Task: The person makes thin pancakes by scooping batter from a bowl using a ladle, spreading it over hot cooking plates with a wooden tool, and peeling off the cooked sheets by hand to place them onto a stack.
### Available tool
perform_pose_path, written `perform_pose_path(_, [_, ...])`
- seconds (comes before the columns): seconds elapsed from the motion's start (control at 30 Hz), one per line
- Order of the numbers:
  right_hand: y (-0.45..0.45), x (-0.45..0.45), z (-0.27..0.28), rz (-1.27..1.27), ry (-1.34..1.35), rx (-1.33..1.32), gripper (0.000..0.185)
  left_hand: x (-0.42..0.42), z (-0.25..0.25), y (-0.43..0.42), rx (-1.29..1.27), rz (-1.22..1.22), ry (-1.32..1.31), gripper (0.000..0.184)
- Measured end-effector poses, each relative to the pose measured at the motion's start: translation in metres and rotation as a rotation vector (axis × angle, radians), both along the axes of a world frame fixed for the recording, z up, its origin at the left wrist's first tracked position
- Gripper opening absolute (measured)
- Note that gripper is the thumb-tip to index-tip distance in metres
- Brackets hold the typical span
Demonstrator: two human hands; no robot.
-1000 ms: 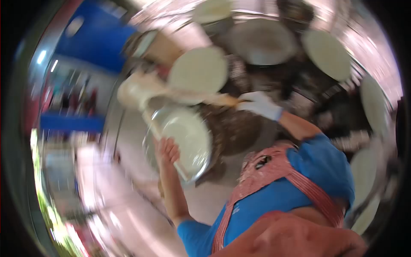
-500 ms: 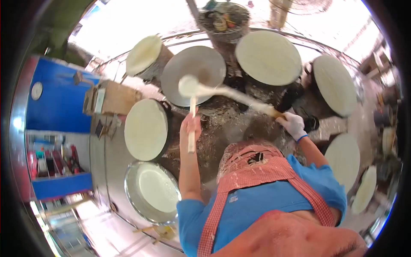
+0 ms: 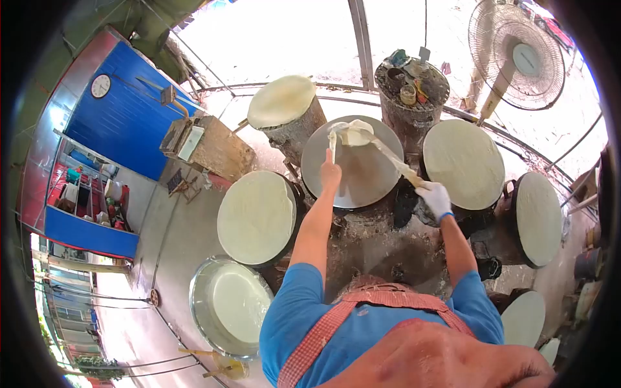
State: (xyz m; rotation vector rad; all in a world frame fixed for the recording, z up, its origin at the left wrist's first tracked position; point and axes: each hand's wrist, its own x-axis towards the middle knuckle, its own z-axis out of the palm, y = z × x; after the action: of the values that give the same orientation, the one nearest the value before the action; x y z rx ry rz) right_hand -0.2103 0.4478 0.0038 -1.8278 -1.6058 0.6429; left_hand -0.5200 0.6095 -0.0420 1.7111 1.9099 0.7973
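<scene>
My bare left hand (image 3: 330, 172) is closed round the handle of a ladle (image 3: 332, 139), held over a bare grey round griddle (image 3: 352, 178). In my right hand (image 3: 434, 197), which wears a white glove, is the handle of a batter-coated spreader (image 3: 388, 154). Its pale head and the ladle's bowl come together over the upper part of the griddle; which one touches the surface I cannot tell. Round griddles covered with pale batter stand on both sides, one to the left (image 3: 257, 218) and one to the right (image 3: 463, 165).
A metal basin (image 3: 202, 312) of pale batter stands at the lower left. Behind the griddles are a drum (image 3: 412, 110) with small items on top and a standing fan (image 3: 515, 58). A wooden box (image 3: 223, 152) is at the left, near a blue panel (image 3: 119, 110).
Both my hands have moved forward, bringing the ladle and spreader over the bare griddle. The view has shifted, so the fan now shows at the upper right.
</scene>
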Motion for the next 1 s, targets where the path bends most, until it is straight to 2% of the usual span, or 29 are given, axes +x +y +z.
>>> perform_pose_path(0.03, [-0.003, 0.005, -0.002, -0.019, 0.218, -0.016, 0.035, -0.009, 0.003, -0.012, 0.191, -0.038, 0.330, 0.065])
perform_pose_path(0.07, [0.003, -0.011, -0.015, -0.125, 0.721, 0.137, 0.038, -0.013, 0.009, -0.015, 0.116, -0.026, 0.302, 0.062])
perform_pose_path(0.1, [0.012, -0.032, -0.007, -0.123, 0.712, 0.129, 0.038, -0.013, 0.017, -0.014, 0.109, -0.023, 0.293, 0.062])
perform_pose_path(0.17, [0.030, -0.070, 0.010, -0.266, 0.730, -0.203, 0.034, -0.010, 0.027, -0.010, 0.139, -0.093, 0.268, 0.063])
perform_pose_path(0.2, [0.030, -0.068, 0.005, -0.271, 0.729, -0.223, 0.034, -0.007, 0.036, -0.010, 0.120, -0.094, 0.269, 0.063])
perform_pose_path(0.27, [0.043, -0.060, -0.010, -0.141, -0.005, -0.087, 0.030, -0.012, 0.066, 0.008, 0.258, -0.072, -0.045, 0.063])
perform_pose_path(0.3, [0.053, -0.057, -0.016, -0.080, -0.367, -0.007, 0.030, -0.024, 0.073, 0.017, 0.265, -0.085, -0.026, 0.063])
perform_pose_path(0.33, [0.055, -0.051, -0.013, -0.118, -0.248, -0.092, 0.029, -0.039, 0.078, 0.020, 0.531, -0.076, -0.003, 0.063])
perform_pose_path(0.37, [0.060, -0.044, -0.049, -0.131, -0.032, 0.141, 0.030, -0.047, 0.081, 0.022, 0.796, -0.071, -0.002, 0.064])
perform_pose_path(0.43, [0.072, -0.093, -0.050, -0.292, 0.771, -0.205, 0.030, -0.074, 0.083, -0.010, 0.513, -0.252, -0.354, 0.063])
perform_pose_path(0.5, [0.095, -0.125, -0.052, -0.034, 0.271, 0.156, 0.030, -0.099, 0.028, -0.040, 0.292, -0.300, -0.517, 0.067])
perform_pose_path(0.57, [0.107, -0.116, -0.020, 0.024, -0.270, 0.008, 0.030, -0.110, 0.047, -0.110, -0.320, -0.141, -0.544, 0.070])
perform_pose_path(0.63, [0.081, -0.082, 0.014, -0.057, -0.112, -0.037, 0.032, -0.130, 0.025, -0.160, -0.286, -0.076, -0.554, 0.072])
perform_pose_path(0.7, [0.072, -0.051, -0.047, -0.084, 0.217, 0.072, 0.032, -0.142, 0.025, -0.198, -0.274, -0.065, -0.628, 0.071])
perform_pose_path(0.73, [0.052, -0.093, -0.017, -0.275, 0.725, -0.131, 0.033, -0.148, 0.012, -0.205, -0.283, -0.078, -0.629, 0.071])
perform_pose_path(0.77, [0.052, -0.119, -0.037, -0.302, 0.827, -0.096, 0.031, -0.157, -0.009, -0.210, -0.227, -0.066, -0.619, 0.069])
perform_pose_path(0.83, [0.059, -0.154, -0.033, -0.115, 0.575, -0.128, 0.030, -0.159, -0.018, -0.218, -0.187, -0.041, -0.611, 0.067])
perform_pose_path(0.9, [0.065, -0.135, -0.015, 0.112, 0.249, -0.043, 0.030, -0.173, -0.022, -0.226, -0.218, -0.055, -0.492, 0.064])
perform_pose_path(0.93, [0.055, -0.120, 0.009, 0.057, 0.193, -0.038, 0.030, -0.183, -0.022, -0.238, -0.239, -0.053, -0.442, 0.063])
perform_pose_path(1.0, [0.048, -0.080, 0.013, -0.226, 0.626, -0.344, 0.028, -0.183, -0.023, -0.233, -0.110, -0.094, -0.274, 0.065])
